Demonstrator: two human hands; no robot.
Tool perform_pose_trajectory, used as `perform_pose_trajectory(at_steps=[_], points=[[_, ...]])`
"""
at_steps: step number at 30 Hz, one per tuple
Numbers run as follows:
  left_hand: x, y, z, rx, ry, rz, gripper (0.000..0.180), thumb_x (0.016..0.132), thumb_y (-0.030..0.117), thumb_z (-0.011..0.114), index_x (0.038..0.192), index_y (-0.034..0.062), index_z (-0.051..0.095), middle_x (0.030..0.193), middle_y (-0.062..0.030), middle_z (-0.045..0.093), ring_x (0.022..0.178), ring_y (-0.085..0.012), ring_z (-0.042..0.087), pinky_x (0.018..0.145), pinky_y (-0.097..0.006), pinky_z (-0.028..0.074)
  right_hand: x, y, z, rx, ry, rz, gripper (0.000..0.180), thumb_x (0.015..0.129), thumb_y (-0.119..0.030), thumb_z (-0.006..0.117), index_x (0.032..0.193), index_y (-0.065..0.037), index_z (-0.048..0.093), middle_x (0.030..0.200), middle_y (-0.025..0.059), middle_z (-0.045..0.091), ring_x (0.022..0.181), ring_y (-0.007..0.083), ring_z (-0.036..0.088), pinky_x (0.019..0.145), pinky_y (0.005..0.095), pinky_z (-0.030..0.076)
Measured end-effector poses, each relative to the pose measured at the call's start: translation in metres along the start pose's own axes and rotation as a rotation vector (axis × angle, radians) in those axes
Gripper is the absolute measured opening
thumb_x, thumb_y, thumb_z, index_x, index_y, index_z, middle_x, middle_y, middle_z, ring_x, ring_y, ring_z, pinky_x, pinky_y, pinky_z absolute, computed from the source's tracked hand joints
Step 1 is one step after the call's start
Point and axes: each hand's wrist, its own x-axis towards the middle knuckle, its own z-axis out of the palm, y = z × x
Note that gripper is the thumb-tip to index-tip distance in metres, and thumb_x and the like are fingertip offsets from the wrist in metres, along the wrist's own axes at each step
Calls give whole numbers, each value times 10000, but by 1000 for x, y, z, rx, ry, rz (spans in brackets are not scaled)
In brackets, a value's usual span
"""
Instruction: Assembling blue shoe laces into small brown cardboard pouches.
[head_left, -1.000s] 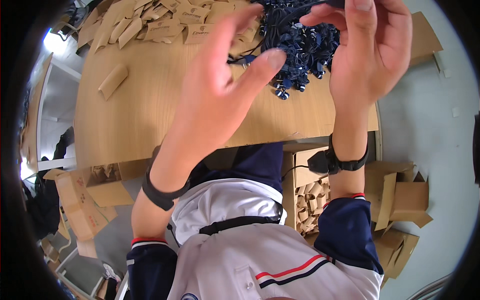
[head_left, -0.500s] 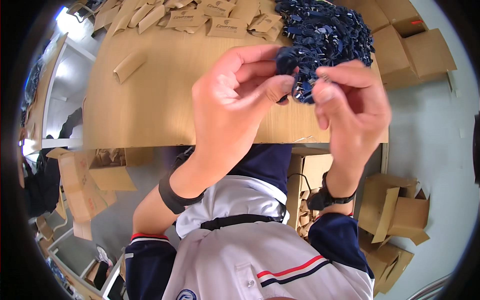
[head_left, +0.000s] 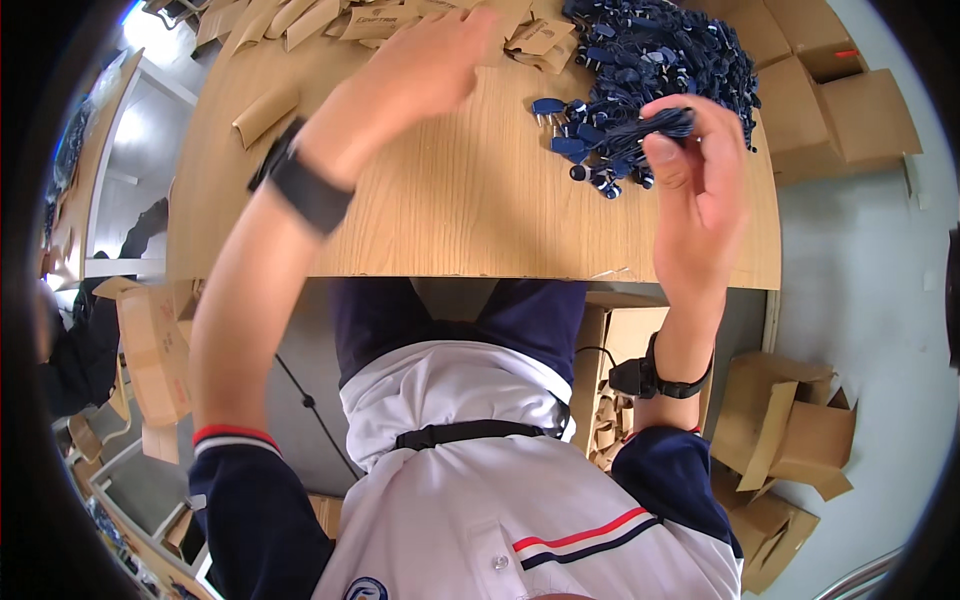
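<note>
My right hand (head_left: 695,190) is raised over the right part of the wooden table (head_left: 450,200) and is shut on a coiled dark blue cable (head_left: 655,125). Just beyond it lies a heap of dark blue cables with plugs (head_left: 660,60). My left hand (head_left: 435,60) stretches across the table toward a row of small flat brown cardboard boxes (head_left: 380,20) at the far edge; its fingers are spread and nothing shows in it. A black band sits on each wrist.
One small brown box (head_left: 265,115) lies apart on the table's left. Open cardboard cartons stand on the floor at the far right (head_left: 840,110) and near right (head_left: 790,440). More cardboard (head_left: 150,340) is stacked at the left, by white shelving (head_left: 130,150).
The hands, together on a cable bundle half a second ago, have parted. My left hand has reached out to the far boxes. My right hand keeps the cable.
</note>
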Motion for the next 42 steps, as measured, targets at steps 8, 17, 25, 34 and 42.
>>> perform_pose_trajectory(at_steps=[8,17,25,34,42], points=[[14,-48,50,261,95,63,361,880,24,473,1228,-2,562,1174,-148,630,886,-286,607,791,-390,495,27,-10,-8,378,275,-242,262,914,-4,607,1132,139,581,1013,207,691,867,217,668,781,301,524],[-89,82,3,-1197,56,109,393,884,54,574,1267,-25,543,974,-42,629,827,-96,587,704,-277,533,49,-25,-40,249,195,-601,301,905,-55,641,1132,130,574,1002,203,683,880,219,673,789,293,538],[-109,106,-8,-1267,-15,22,169,867,36,652,1016,-15,592,849,-12,619,756,-90,607,726,-257,534,49,-44,-17,349,8,-734,251,871,11,631,1086,137,605,996,229,692,860,232,672,736,308,537],[-119,104,-8,-1752,-137,-99,248,859,134,731,1029,-18,633,855,-40,665,792,-113,658,733,-287,576,22,-40,-4,399,-215,-581,277,749,146,580,1007,118,679,956,212,719,792,245,661,649,318,528],[-123,88,3,-1816,-115,-122,325,832,165,780,1032,-49,639,882,-71,694,705,-154,669,651,-276,569,-3,-34,14,300,-114,-452,325,752,105,585,1039,36,720,1031,161,711,862,276,659,780,338,527]])
